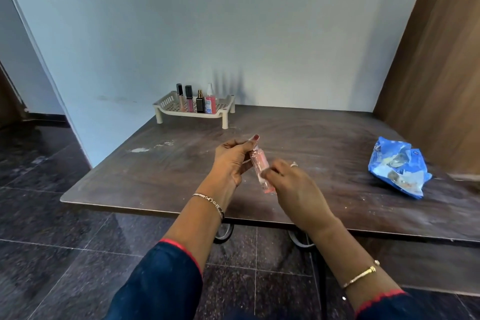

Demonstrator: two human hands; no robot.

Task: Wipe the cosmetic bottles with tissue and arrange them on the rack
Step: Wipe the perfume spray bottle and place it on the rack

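A slim pink cosmetic bottle [260, 163] is held tilted above the middle of the dark table [161, 163]. My left hand [232, 160] grips its upper end, thumb at the cap. My right hand [291, 184] closes on the bottle's lower part, with a bit of white tissue [261, 177] showing at the fingertips. A cream plastic rack [166, 102] stands at the table's far edge by the wall. On it stand two lip gloss tubes [188, 99], a dark perfume bottle [199, 102] and a pink spray bottle [210, 101].
A crumpled blue plastic packet [398, 166] lies on the right side of the table. A wooden panel [436, 60] rises on the right. White smudges [140, 150] mark the table's left part. Dark tiled floor [52, 215] lies below and left.
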